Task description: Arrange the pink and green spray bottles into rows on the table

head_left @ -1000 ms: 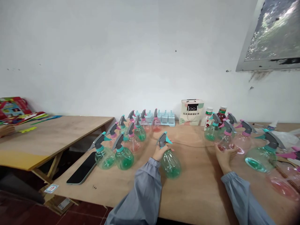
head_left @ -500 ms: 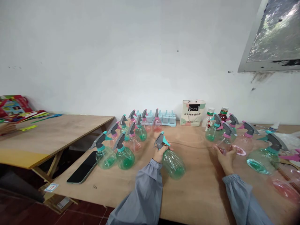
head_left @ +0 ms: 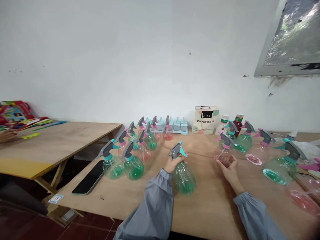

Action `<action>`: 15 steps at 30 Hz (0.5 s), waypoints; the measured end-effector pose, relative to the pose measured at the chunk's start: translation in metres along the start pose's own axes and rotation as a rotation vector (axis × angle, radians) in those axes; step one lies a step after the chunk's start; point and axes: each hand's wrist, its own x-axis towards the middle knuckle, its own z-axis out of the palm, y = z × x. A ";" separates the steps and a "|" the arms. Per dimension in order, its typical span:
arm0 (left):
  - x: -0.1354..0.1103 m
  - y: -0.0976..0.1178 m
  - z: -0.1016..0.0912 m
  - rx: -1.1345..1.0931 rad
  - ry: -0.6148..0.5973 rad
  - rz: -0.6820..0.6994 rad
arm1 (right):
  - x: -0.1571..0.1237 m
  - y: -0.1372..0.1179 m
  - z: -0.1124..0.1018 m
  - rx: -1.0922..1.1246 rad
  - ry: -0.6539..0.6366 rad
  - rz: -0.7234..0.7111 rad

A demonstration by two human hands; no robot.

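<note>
My left hand [head_left: 174,164] is wrapped round the neck of a green spray bottle [head_left: 184,178], whose grey head has a turquoise trigger. The bottle leans slightly on the table in front of me. To the right, my right hand [head_left: 229,166] grips the lower body of a pink spray bottle [head_left: 223,154] with a grey and pink head. Beside that hand stand another pink spray bottle [head_left: 260,151] and a large green spray bottle [head_left: 281,170]. On the left, several green and pink spray bottles [head_left: 134,168] are grouped close together.
A black phone [head_left: 89,178] lies near the left table edge. Along the wall stand pale blue moulds [head_left: 180,126], a paper bag [head_left: 205,120] and two capped bottles [head_left: 238,122]. A second table [head_left: 62,143] is at left, where another person's hand [head_left: 8,136] shows.
My right hand has moved left with the pink spray bottle, away from the right-hand group. In my left hand, the green spray bottle has come more upright.
</note>
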 end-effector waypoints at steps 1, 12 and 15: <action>-0.001 0.002 0.000 0.002 -0.011 0.022 | -0.001 0.000 0.001 0.015 -0.015 0.004; -0.002 0.017 0.001 0.303 0.246 0.273 | -0.006 -0.005 0.000 -0.009 -0.096 0.027; 0.007 0.024 -0.013 0.483 0.411 0.390 | -0.006 -0.007 -0.001 -0.039 -0.099 0.003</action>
